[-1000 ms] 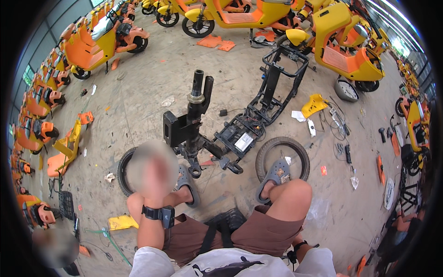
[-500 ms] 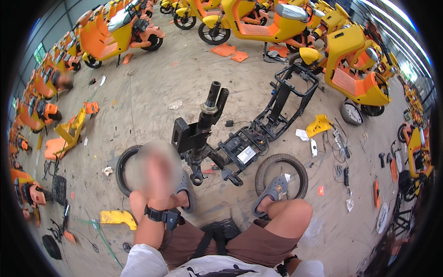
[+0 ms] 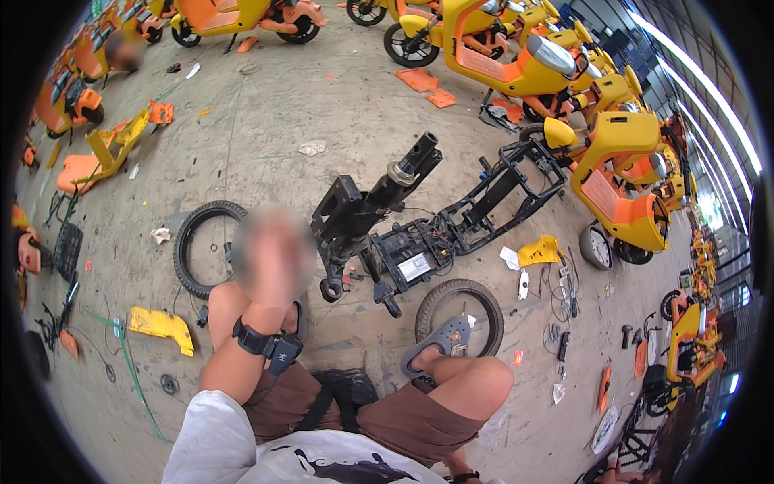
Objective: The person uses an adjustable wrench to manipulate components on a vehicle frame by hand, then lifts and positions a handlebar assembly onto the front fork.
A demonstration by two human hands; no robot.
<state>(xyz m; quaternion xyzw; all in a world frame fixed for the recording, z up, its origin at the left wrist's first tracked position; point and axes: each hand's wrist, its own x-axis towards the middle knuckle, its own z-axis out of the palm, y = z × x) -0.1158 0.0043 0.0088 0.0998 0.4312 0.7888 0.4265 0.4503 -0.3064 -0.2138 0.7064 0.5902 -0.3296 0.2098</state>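
My left hand (image 3: 274, 254) is raised in front of the left tyre, and a blur smears its fingers, so what it holds, if anything, cannot be told. A black band with a small box (image 3: 270, 343) wraps my left wrist. Just right of that hand stands a black metal column (image 3: 379, 198) with a fork-like lower end, leaning to the right; contact with the hand is not clear. Behind it lies a black scooter frame (image 3: 492, 198) with wiring and a box with a pale label. At the lower edge, my right hand (image 3: 457, 461) shows only partly beside my thigh, its fingers hidden.
One loose tyre (image 3: 187, 250) lies at the left, another (image 3: 493, 323) around my clog (image 3: 439, 343). Yellow-orange scooters (image 3: 516, 68) fill the back and right. Yellow panels (image 3: 161, 329), orange scraps, cables (image 3: 564, 282) and a wheel (image 3: 597, 246) are scattered on the concrete floor.
The view has tilted and shifted, moving the scene within it. The black column now appears to lean further right. My left hand stays raised beside it.
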